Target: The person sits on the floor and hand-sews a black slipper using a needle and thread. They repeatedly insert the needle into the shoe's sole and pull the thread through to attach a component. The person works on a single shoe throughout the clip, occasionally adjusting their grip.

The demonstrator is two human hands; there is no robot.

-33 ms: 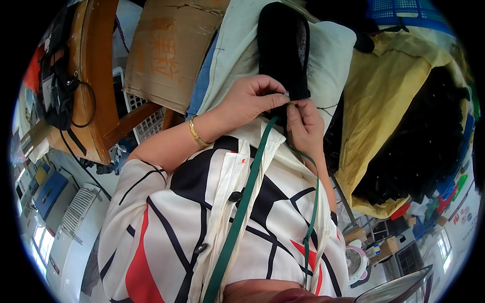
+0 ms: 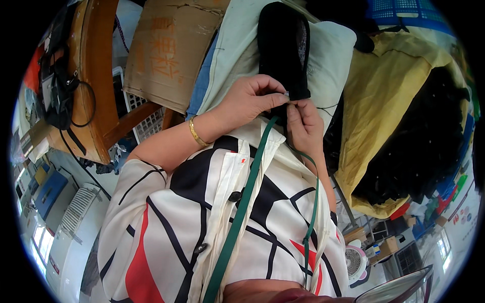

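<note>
A long black cloth piece (image 2: 283, 45) with a rounded far end lies on pale cloth across my lap. A darker, speckled strip shows along its right side. At its near edge my left hand (image 2: 255, 96) is closed in a pinch, thumb against forefinger. A tiny silvery bit shows at the thumb tip, too small to name. My right hand (image 2: 306, 123) meets it from the right, also pinching, its fingertips almost touching the left thumb. What lies between those fingertips is hidden. A thin dark thread (image 2: 327, 107) sticks out beside the right hand.
A big yellow sack (image 2: 379, 101) full of black pieces stands open at the right. On the left are a cardboard box (image 2: 172, 50) and a wooden table (image 2: 93, 76) with dark cords. A blue basket (image 2: 404, 12) sits at the far right, a small fan (image 2: 356, 262) at lower right.
</note>
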